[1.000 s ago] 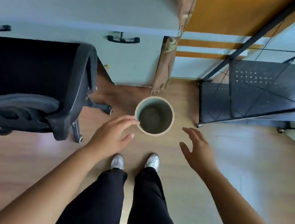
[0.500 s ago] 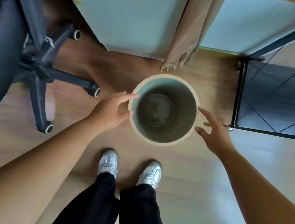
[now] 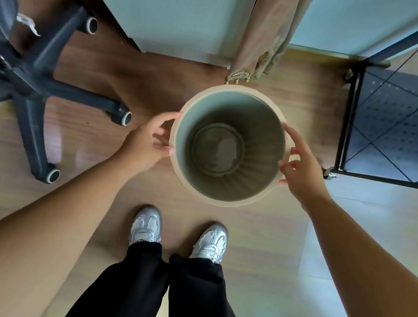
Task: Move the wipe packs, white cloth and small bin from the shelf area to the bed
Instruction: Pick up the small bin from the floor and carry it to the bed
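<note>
A person's left hand (image 3: 150, 139) and right hand (image 3: 301, 166) clasp opposite sides of the rim of a small bin (image 3: 220, 197), empty, round and ribbed inside, standing on the wood-look floor (image 3: 283, 253) between an office chair (image 3: 29, 84) at left and a black metal shelf (image 3: 406, 130) at right. It looks like light, rigid plastic, best lifted by its tan rim.

We reach down with both bare arms stretched forward, converging from the lower corners. Our left hand (image 3: 147, 138) curls its fingers and thumb onto one side of the small bin (image 3: 251, 193), and our right hand (image 3: 301, 168) presses spread fingers against the opposite rim, palms facing each other
</note>
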